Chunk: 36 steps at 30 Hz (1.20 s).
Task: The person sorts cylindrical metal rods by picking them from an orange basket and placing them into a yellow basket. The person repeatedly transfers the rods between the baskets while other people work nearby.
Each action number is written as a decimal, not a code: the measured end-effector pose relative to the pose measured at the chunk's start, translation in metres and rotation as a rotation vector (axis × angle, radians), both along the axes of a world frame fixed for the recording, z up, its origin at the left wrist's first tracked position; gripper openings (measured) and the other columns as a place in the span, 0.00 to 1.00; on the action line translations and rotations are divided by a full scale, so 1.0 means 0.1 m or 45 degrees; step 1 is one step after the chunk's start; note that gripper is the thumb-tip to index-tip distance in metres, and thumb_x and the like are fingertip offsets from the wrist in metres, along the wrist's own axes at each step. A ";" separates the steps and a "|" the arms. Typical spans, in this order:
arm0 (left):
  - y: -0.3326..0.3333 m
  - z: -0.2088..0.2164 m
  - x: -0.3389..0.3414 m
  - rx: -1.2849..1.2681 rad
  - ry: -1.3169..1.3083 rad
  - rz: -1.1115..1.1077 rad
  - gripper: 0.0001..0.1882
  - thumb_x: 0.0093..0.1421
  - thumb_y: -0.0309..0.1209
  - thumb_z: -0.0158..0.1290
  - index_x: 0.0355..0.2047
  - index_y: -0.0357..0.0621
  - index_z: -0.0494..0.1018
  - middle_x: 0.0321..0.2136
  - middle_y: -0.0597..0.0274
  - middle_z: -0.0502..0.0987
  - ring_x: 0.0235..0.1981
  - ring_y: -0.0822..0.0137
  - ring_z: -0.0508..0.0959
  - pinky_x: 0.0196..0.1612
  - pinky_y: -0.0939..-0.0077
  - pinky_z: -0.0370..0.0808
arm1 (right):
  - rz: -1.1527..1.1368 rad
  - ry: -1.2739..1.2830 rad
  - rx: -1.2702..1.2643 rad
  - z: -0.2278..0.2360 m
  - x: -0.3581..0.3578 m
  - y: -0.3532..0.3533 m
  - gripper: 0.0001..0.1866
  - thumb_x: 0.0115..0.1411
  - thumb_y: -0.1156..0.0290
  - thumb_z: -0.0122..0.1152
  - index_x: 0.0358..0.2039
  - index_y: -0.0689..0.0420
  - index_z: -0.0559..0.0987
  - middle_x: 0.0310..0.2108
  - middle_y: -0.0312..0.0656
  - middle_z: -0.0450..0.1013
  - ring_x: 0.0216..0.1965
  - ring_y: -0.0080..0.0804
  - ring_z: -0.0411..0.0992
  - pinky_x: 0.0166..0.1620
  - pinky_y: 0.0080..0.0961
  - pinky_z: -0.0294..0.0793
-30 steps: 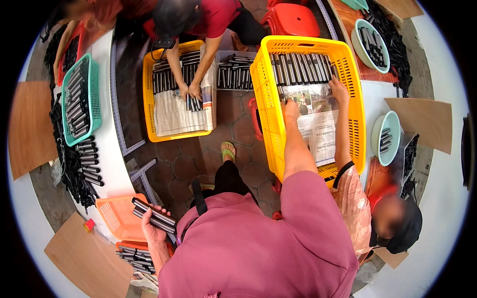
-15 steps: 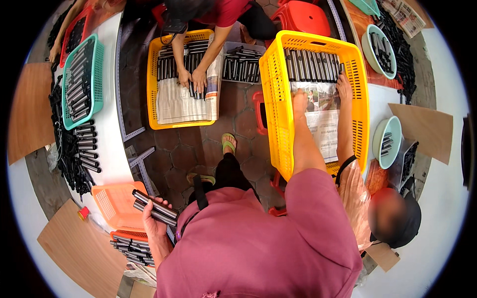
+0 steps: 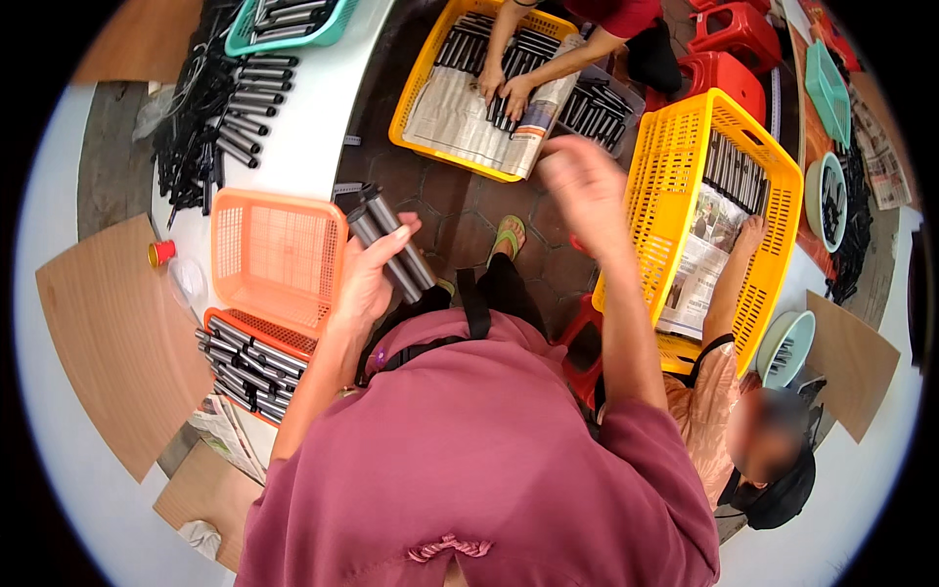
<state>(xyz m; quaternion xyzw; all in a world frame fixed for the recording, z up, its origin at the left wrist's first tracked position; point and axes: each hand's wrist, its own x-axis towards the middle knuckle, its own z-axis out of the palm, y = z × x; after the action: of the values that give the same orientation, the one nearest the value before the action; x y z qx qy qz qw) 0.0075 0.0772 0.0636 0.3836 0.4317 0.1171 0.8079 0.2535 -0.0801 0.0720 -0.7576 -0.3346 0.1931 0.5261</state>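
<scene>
My left hand point(image 3: 362, 284) is closed around at least two dark metallic tubes point(image 3: 399, 256) with black ends, held tilted in front of my body. My right hand point(image 3: 592, 191) is in the air beside the right yellow basket point(image 3: 668, 186); its fingers are smeared by motion, and I see nothing in it. Inside that basket a row of similar tubes point(image 3: 734, 168) lies along the far end, with newspaper point(image 3: 690, 279) nearer to me. A co-worker's hand point(image 3: 751, 235) reaches into it from the right.
Ahead, another person's hands point(image 3: 514, 93) press tubes onto newspaper in a second yellow basket point(image 3: 416, 83). At left stand a light orange basket point(image 3: 227, 249) and a red-orange one holding tubes point(image 3: 254, 367). Loose tubes point(image 3: 256, 98) lie on the white table point(image 3: 323, 108). Red stools point(image 3: 724, 78) stand behind.
My right hand has come out of the right yellow basket and moved left. My left hand, still holding the tubes, has moved up and right. The whole view has shifted.
</scene>
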 end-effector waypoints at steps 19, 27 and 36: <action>-0.04 0.08 0.34 -0.015 -0.103 -0.115 0.14 0.58 0.31 0.59 0.42 0.39 0.72 0.27 0.64 0.73 0.24 0.71 0.75 0.25 0.77 0.75 | 0.627 1.316 -0.091 -0.06 -0.73 -0.01 0.14 0.68 0.61 0.48 0.41 0.57 0.76 0.25 0.32 0.74 0.23 0.17 0.71 0.27 0.16 0.71; -0.25 0.09 1.00 -0.408 -0.018 -0.125 0.12 0.61 0.40 0.56 0.32 0.44 0.75 0.20 0.64 0.76 0.17 0.71 0.76 0.19 0.79 0.74 | 0.675 -0.067 0.001 0.16 -0.13 -0.21 0.39 0.55 0.71 0.61 0.65 0.50 0.56 0.61 0.57 0.54 0.58 0.55 0.63 0.54 0.41 0.69; -0.61 -0.06 1.41 -0.490 0.107 -0.254 0.19 0.66 0.46 0.49 0.43 0.43 0.74 0.21 0.61 0.77 0.18 0.69 0.76 0.21 0.75 0.75 | -0.091 -0.171 0.510 0.10 0.66 -0.71 0.21 0.49 0.65 0.71 0.40 0.61 0.75 0.37 0.49 0.76 0.32 0.38 0.77 0.34 0.27 0.77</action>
<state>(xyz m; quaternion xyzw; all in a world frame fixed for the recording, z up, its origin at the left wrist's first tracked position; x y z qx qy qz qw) 0.1483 0.0162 0.0578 0.2677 0.4394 -0.0641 0.8551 0.3196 -0.1507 0.0818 -0.6604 -0.3738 0.0529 0.6492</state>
